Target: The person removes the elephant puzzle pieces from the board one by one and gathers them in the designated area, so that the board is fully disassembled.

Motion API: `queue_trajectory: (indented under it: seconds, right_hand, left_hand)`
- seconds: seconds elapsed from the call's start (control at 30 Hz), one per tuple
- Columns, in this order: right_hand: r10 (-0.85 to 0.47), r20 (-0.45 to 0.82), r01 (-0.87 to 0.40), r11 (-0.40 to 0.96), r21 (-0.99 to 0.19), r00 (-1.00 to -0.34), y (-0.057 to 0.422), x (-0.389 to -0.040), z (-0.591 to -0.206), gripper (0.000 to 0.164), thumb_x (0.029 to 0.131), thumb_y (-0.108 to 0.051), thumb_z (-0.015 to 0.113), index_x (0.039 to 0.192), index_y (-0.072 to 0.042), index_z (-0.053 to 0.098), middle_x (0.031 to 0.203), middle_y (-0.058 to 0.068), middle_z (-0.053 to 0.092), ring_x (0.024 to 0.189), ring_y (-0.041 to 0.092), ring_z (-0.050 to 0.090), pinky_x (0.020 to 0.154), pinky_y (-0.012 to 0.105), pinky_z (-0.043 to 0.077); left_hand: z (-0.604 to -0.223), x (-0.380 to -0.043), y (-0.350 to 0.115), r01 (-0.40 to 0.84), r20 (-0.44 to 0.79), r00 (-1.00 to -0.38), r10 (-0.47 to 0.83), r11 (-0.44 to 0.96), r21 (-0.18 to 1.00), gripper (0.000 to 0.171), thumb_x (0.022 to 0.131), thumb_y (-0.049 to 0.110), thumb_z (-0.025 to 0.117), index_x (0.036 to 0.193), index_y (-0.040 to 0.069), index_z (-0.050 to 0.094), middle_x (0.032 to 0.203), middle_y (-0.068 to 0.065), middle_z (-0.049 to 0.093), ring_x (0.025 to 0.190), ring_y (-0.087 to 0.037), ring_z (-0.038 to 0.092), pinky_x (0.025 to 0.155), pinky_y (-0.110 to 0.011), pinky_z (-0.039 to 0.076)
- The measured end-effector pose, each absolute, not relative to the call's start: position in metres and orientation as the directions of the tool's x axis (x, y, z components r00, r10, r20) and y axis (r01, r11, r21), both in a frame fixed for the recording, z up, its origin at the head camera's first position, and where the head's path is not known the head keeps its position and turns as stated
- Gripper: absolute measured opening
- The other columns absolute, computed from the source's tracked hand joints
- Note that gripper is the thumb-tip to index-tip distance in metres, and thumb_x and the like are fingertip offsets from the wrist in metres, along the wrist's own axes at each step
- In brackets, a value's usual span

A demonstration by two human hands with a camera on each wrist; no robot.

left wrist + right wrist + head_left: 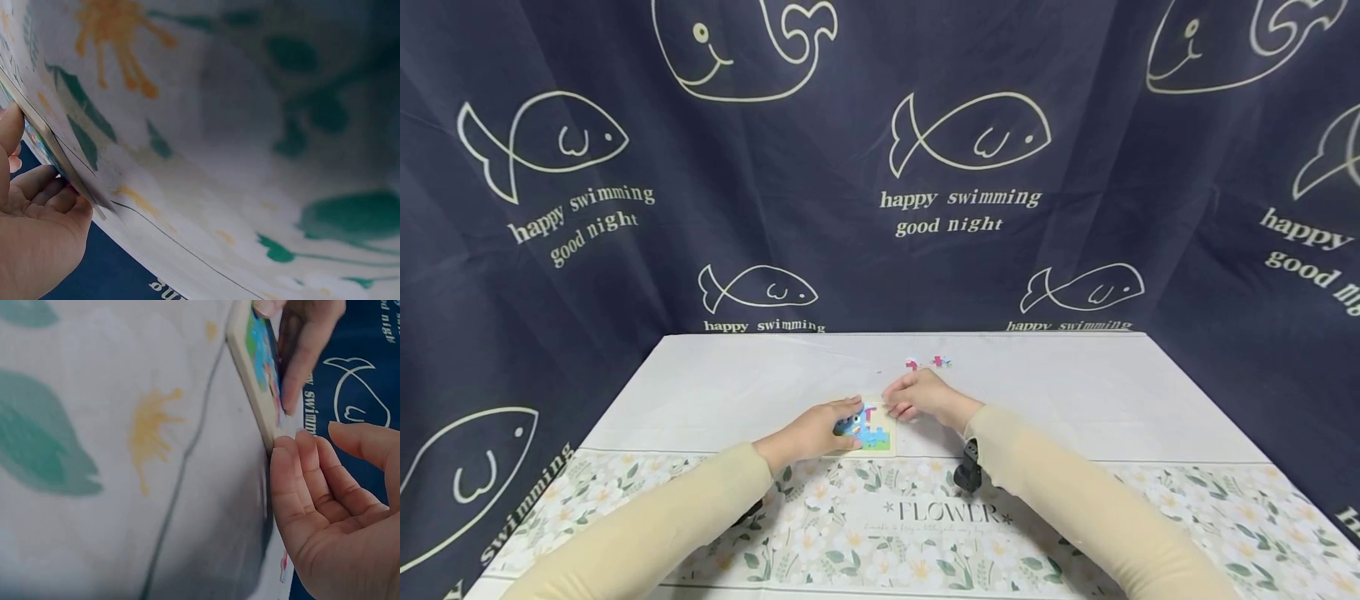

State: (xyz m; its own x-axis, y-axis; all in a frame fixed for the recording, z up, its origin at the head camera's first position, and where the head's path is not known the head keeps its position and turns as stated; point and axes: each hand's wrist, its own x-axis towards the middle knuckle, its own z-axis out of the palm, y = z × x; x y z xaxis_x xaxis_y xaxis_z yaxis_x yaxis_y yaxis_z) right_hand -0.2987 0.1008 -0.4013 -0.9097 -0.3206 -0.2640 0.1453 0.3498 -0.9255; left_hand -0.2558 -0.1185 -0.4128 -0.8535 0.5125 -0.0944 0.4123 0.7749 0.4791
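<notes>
A small jigsaw puzzle board (876,442) with a pale frame lies on the table, partly filled with blue, green and red pieces. My left hand (814,431) covers its left side and holds it, thumb near the front edge and fingers toward the back. In the left wrist view, the left fingers (47,194) bend along the frame. My right hand (925,395) is at the board's back right corner. The right wrist view shows its fingertips (282,445) right at the frame's corner, thumb spread apart, with no piece visible between them.
Two loose puzzle pieces, a red and white one (912,364) and a red and blue one (941,362), lie behind the right hand. A floral strip (925,533) runs across the table's front. A dark curtain (850,217) with fish drawings hangs behind.
</notes>
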Motion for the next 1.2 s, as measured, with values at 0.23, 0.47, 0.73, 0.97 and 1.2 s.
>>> queue_trajectory:
  seconds: [0.23,0.47,0.73,0.97,1.2]
  right_hand:
    - [-0.344,-0.239,0.102,0.373,-0.922,-0.908,0.099,-0.294,-0.405,0.021,0.089,-0.001,0.065,0.107,0.008,0.069,0.094,0.019,0.074,0.068,0.011,0.067,0.072,0.030,0.061]
    - [-0.375,-0.228,0.054,0.421,-0.905,-0.898,0.098,-0.293,-0.405,0.018,0.086,-0.001,0.069,0.101,0.006,0.072,0.087,0.016,0.075,0.065,0.012,0.068,0.065,0.026,0.060]
    - [-0.357,-0.158,-0.054,0.517,-0.854,-0.920,0.091,-0.287,-0.406,0.010,0.084,-0.005,0.073,0.093,0.000,0.076,0.077,0.009,0.075,0.060,0.010,0.066,0.060,0.026,0.059]
    - [-0.383,-0.144,-0.101,0.552,-0.828,-0.912,0.090,-0.284,-0.402,0.010,0.084,-0.006,0.074,0.093,-0.002,0.076,0.075,0.008,0.075,0.060,0.014,0.069,0.061,0.028,0.059]
    - [-0.411,-0.185,-0.099,0.579,-0.809,-0.893,0.089,-0.284,-0.399,0.009,0.082,-0.003,0.074,0.090,-0.004,0.077,0.074,0.008,0.074,0.057,0.011,0.065,0.063,0.024,0.057]
  left_hand:
    - [-0.416,-0.256,-0.118,0.413,-0.090,-0.854,0.513,0.772,0.484,0.071,0.088,0.032,0.070,0.146,0.004,0.041,0.157,-0.009,0.033,0.145,-0.029,0.030,0.120,-0.045,0.027]
    - [-0.416,-0.254,-0.121,0.413,-0.083,-0.852,0.517,0.762,0.499,0.071,0.089,0.030,0.071,0.146,0.002,0.041,0.157,-0.010,0.033,0.145,-0.030,0.031,0.120,-0.046,0.028]
    - [-0.416,-0.252,-0.121,0.423,-0.077,-0.846,0.527,0.753,0.505,0.069,0.090,0.028,0.070,0.146,0.002,0.040,0.157,-0.011,0.032,0.145,-0.031,0.030,0.119,-0.046,0.028]
    - [-0.414,-0.255,-0.120,0.437,-0.072,-0.839,0.540,0.746,0.502,0.069,0.090,0.028,0.069,0.146,0.002,0.040,0.157,-0.012,0.032,0.145,-0.031,0.030,0.120,-0.046,0.028]
    - [-0.411,-0.255,-0.119,0.426,-0.084,-0.841,0.534,0.751,0.504,0.069,0.090,0.027,0.069,0.147,0.002,0.039,0.157,-0.012,0.032,0.145,-0.031,0.029,0.120,-0.046,0.026]
